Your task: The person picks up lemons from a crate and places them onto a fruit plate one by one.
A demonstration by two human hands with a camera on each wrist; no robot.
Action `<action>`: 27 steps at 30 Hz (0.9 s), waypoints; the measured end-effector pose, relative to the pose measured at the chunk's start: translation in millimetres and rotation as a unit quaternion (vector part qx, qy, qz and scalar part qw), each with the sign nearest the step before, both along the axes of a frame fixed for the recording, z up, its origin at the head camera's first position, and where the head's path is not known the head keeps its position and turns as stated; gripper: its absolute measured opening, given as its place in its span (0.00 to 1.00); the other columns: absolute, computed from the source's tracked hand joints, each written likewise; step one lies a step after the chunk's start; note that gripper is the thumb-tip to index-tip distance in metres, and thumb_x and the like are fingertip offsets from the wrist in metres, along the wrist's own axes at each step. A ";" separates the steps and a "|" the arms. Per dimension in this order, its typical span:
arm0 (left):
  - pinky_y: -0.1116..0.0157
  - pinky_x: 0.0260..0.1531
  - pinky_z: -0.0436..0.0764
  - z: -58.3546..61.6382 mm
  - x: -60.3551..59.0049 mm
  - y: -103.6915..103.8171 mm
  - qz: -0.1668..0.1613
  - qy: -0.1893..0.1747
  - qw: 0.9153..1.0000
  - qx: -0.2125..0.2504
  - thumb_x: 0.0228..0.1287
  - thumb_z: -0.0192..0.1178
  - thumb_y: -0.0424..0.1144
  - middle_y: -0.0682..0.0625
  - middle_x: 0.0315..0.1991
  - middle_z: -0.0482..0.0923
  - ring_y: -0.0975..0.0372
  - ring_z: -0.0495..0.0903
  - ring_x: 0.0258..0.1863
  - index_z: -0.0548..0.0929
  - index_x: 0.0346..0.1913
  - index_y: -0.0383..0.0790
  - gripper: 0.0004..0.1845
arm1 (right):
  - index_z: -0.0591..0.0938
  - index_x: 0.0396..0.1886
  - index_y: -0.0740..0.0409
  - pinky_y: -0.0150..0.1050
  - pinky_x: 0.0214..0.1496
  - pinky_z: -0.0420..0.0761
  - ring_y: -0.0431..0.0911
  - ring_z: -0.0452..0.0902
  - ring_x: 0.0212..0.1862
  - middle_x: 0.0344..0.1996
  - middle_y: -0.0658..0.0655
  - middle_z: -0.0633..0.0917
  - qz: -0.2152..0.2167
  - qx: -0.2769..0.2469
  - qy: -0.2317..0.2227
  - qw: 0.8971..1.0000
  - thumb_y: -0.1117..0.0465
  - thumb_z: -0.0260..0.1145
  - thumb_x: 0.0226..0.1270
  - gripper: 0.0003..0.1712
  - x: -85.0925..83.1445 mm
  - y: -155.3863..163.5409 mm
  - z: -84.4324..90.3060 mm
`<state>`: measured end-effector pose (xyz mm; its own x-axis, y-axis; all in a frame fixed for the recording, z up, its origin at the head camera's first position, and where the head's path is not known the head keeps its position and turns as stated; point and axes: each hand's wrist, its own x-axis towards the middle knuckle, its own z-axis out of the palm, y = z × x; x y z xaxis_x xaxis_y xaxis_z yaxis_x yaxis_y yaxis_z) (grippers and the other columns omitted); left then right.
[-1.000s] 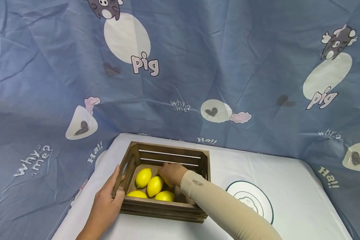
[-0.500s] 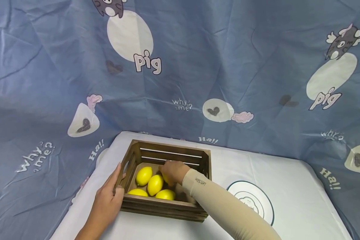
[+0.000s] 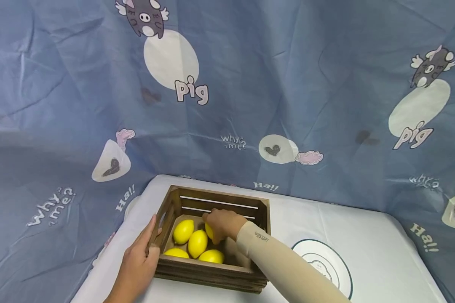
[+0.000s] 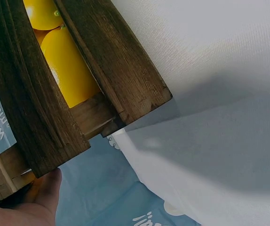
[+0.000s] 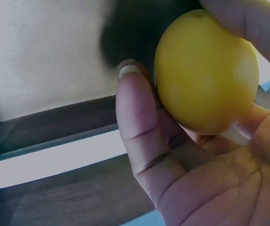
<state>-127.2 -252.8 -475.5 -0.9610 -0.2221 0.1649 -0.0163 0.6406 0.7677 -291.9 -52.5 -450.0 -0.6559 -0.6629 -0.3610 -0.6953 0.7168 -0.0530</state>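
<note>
A dark wooden slatted crate (image 3: 212, 273) holds several yellow lemons (image 3: 183, 231) on its floor. My left hand (image 3: 138, 263) grips the crate's left end, with fingertips through the side opening and the thumb near the front corner. Inside the crate, my right hand (image 3: 224, 224) holds another lemon (image 5: 205, 73) between thumb and curled fingers. In the right wrist view this lemon appears over the crate's floor, casting a dark shadow. The left wrist view shows the crate's slats (image 4: 125, 66) close up, with lemons (image 4: 69, 70) visible through a gap.
A white round plate (image 3: 326, 250) with a dark green rim lies to the right of the crate, partly hidden by my right sleeve (image 3: 288, 263). A white cloth covers the table (image 3: 386, 252). Blue printed fabric (image 3: 227, 105) hangs behind and at both sides.
The head view has shifted slightly. Under my right hand, the gripped lemon now shows more clearly. My left hand keeps its place on the crate.
</note>
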 end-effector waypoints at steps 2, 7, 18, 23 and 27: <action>0.37 0.66 0.67 -1.3 2.6 0.5 0.001 0.002 1.000 0.001 0.73 0.44 0.28 0.39 0.66 0.79 0.43 0.67 0.73 0.52 0.85 0.55 0.40 | 0.79 0.60 0.46 0.41 0.34 0.77 0.45 0.74 0.36 0.43 0.52 0.80 -0.001 -0.003 -0.003 1.000 0.57 0.84 0.50 0.36 2.7 1.3 1.7; 0.39 0.66 0.67 -4.3 6.1 0.3 0.009 0.009 1.000 -0.004 0.72 0.44 0.27 0.40 0.66 0.79 0.44 0.68 0.73 0.53 0.84 0.56 0.41 | 0.78 0.64 0.45 0.41 0.33 0.77 0.44 0.74 0.36 0.45 0.51 0.78 0.001 -0.010 -0.009 1.000 0.57 0.84 0.50 0.40 5.9 2.7 7.2; 0.39 0.66 0.67 -7.2 8.4 0.6 0.001 0.030 1.000 -0.007 0.71 0.47 0.26 0.39 0.66 0.78 0.44 0.69 0.72 0.55 0.84 0.50 0.41 | 0.75 0.66 0.49 0.37 0.34 0.78 0.43 0.75 0.35 0.46 0.53 0.78 0.031 -0.031 -0.015 0.999 0.56 0.83 0.54 0.40 12.1 11.0 25.6; 0.40 0.65 0.68 -5.5 3.6 -3.0 0.000 0.059 0.998 -0.018 0.71 0.48 0.26 0.40 0.66 0.79 0.45 0.70 0.72 0.56 0.84 0.52 0.41 | 0.75 0.63 0.51 0.36 0.34 0.78 0.43 0.75 0.34 0.43 0.53 0.77 0.041 -0.046 -0.001 0.998 0.56 0.83 0.53 0.38 12.2 14.3 36.7; 0.40 0.65 0.68 -6.2 2.6 -3.0 0.002 0.065 0.998 -0.017 0.71 0.48 0.26 0.41 0.65 0.80 0.46 0.71 0.71 0.56 0.84 0.54 0.41 | 0.75 0.62 0.53 0.37 0.34 0.78 0.43 0.75 0.34 0.41 0.52 0.77 0.043 -0.044 0.005 0.998 0.54 0.83 0.55 0.38 15.2 18.8 40.9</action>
